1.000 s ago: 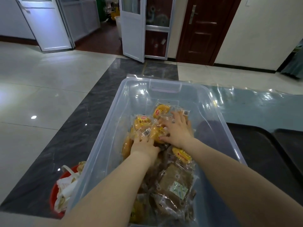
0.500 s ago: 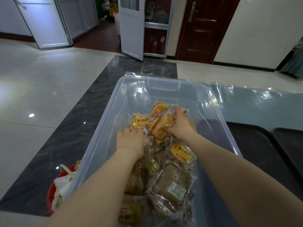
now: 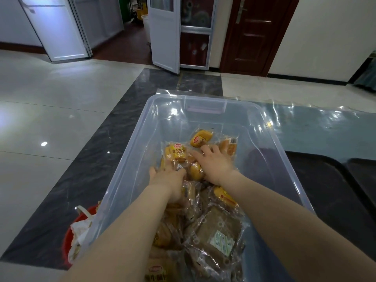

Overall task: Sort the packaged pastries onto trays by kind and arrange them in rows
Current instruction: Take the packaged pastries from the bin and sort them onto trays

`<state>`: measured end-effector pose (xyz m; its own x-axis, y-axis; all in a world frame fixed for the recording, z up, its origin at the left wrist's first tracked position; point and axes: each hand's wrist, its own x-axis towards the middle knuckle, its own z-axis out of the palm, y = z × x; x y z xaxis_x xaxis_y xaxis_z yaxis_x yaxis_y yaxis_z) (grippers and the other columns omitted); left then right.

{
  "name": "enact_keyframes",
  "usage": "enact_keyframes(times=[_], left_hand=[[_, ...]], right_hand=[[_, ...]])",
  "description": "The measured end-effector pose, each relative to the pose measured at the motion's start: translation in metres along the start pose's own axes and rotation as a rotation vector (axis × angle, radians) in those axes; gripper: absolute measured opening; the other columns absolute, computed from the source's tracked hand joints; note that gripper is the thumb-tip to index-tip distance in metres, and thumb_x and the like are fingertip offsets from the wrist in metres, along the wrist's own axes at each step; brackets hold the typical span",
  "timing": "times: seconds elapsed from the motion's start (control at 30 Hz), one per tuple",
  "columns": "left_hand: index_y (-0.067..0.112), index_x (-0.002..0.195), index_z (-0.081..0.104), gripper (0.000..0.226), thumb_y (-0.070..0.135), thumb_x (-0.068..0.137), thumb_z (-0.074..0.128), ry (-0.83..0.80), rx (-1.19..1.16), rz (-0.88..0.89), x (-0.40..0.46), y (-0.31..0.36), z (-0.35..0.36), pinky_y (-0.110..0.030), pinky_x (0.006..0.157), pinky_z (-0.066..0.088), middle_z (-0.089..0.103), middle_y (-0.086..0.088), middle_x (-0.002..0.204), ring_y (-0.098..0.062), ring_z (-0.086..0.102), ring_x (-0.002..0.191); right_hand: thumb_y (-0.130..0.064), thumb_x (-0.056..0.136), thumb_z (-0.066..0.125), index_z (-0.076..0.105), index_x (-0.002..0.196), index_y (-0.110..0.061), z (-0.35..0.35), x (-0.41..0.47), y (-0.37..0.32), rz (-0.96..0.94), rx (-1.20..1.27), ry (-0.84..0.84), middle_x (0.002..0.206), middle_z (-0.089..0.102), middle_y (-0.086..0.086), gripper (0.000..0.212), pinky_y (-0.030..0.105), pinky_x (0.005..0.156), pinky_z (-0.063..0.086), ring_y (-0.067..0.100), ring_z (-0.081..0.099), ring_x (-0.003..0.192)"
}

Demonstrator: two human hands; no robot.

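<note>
The packaged pastries [image 3: 195, 202] lie heaped in crinkly clear wrappers, their long axes pointing every which way, inside a translucent plastic bin [image 3: 140, 143]. Yellow buns sit toward the far end; a flat brown square cake [image 3: 217, 231] lies nearer, tilted on the pile. The left hand [image 3: 168, 180] presses palm-down into the heap, its grip hidden. The right hand [image 3: 213, 163] rests on the buns, fingers spread. Dark trays [image 3: 333, 192] sit on the counter at right; a red bucket [image 3: 68, 239] stands on the floor at left.
</note>
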<state>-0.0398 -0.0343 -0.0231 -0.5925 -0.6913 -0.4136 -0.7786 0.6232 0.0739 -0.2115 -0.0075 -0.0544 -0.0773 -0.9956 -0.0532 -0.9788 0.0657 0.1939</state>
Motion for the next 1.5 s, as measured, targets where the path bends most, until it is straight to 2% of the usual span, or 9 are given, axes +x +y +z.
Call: enact_keyframes(times=[0.07,0.13,0.3,0.47,0.63,0.83,1.0,1.27,1.5], left_hand=[[0.032,0.103,0.044,0.057,0.060,0.063,0.075,0.019,-0.028,-0.001,0.000,0.002,-0.002,-0.053,0.101,0.019,0.055,0.000,0.115,-0.026,0.047,0.113],[0.031,0.092,0.044,0.051,0.057,0.062,0.077,0.043,-0.040,-0.008,-0.002,0.005,-0.005,-0.053,0.098,0.018,0.057,0.007,0.094,-0.022,0.052,0.099],[0.031,0.081,0.047,0.032,0.041,0.069,0.076,0.140,-0.081,-0.019,-0.004,0.008,-0.013,-0.060,0.104,0.007,0.056,0.008,0.082,-0.019,0.053,0.090],[0.026,0.065,0.042,0.020,0.025,0.077,0.058,0.338,-0.063,-0.022,-0.011,0.008,-0.030,-0.053,0.100,0.021,0.049,0.009,0.068,-0.016,0.046,0.070],[0.030,0.073,0.047,0.012,0.024,0.078,0.056,0.593,-0.104,0.013,-0.022,0.004,-0.047,-0.036,0.073,0.018,0.048,0.010,0.077,-0.015,0.048,0.072],[0.039,0.081,0.051,0.022,0.031,0.073,0.070,0.868,-0.100,0.126,-0.045,0.012,-0.064,-0.031,0.072,0.014,0.049,0.017,0.085,-0.011,0.054,0.081],[0.043,0.072,0.047,0.031,0.041,0.066,0.077,0.999,-0.202,0.176,-0.064,0.042,-0.087,-0.031,0.075,0.022,0.044,0.024,0.082,0.002,0.039,0.079],[0.039,0.064,0.044,0.032,0.043,0.067,0.076,0.990,-0.327,0.269,-0.086,0.157,-0.096,-0.034,0.072,0.029,0.048,0.021,0.079,-0.003,0.045,0.078],[0.034,0.077,0.054,0.028,0.053,0.067,0.072,0.913,-0.358,0.292,-0.084,0.286,-0.070,-0.019,0.056,0.031,0.049,0.016,0.082,-0.003,0.048,0.073]], right_hand=[[-0.015,0.075,0.074,0.024,0.144,-0.025,0.001,-0.002,-0.001,0.020,0.009,0.048,0.137,0.039,0.010,0.086,0.049,0.099,0.042,0.035,0.036,0.126],[-0.013,0.075,0.073,0.034,0.139,-0.022,-0.002,-0.003,-0.001,0.052,0.027,0.068,0.135,0.041,0.010,0.076,0.048,0.098,0.043,0.034,0.039,0.123],[-0.009,0.076,0.068,0.042,0.130,-0.023,-0.021,-0.006,0.002,0.148,0.113,0.111,0.129,0.046,0.008,0.062,0.048,0.098,0.041,0.033,0.046,0.117],[-0.005,0.079,0.060,0.043,0.126,-0.024,-0.043,-0.020,0.012,0.208,0.200,0.221,0.121,0.049,0.007,0.054,0.046,0.092,0.041,0.034,0.050,0.111],[-0.006,0.077,0.061,0.044,0.125,-0.025,-0.079,-0.030,0.019,0.242,0.304,0.348,0.120,0.047,0.005,0.053,0.036,0.081,0.038,0.030,0.047,0.107],[-0.011,0.072,0.071,0.045,0.121,-0.028,-0.116,-0.073,0.044,0.279,0.420,0.556,0.116,0.047,0.000,0.057,0.033,0.085,0.041,0.023,0.045,0.106],[-0.015,0.072,0.075,0.049,0.118,-0.028,-0.141,-0.121,0.079,0.340,0.562,0.785,0.113,0.046,-0.002,0.055,0.030,0.086,0.041,0.017,0.046,0.103],[-0.016,0.076,0.075,0.051,0.119,-0.023,-0.129,-0.210,0.159,0.478,0.677,0.886,0.116,0.046,0.001,0.050,0.028,0.081,0.039,0.017,0.046,0.103],[-0.022,0.074,0.078,0.051,0.118,-0.026,-0.060,-0.300,0.254,0.661,0.796,0.841,0.113,0.047,-0.006,0.052,0.024,0.078,0.035,0.007,0.043,0.096]])
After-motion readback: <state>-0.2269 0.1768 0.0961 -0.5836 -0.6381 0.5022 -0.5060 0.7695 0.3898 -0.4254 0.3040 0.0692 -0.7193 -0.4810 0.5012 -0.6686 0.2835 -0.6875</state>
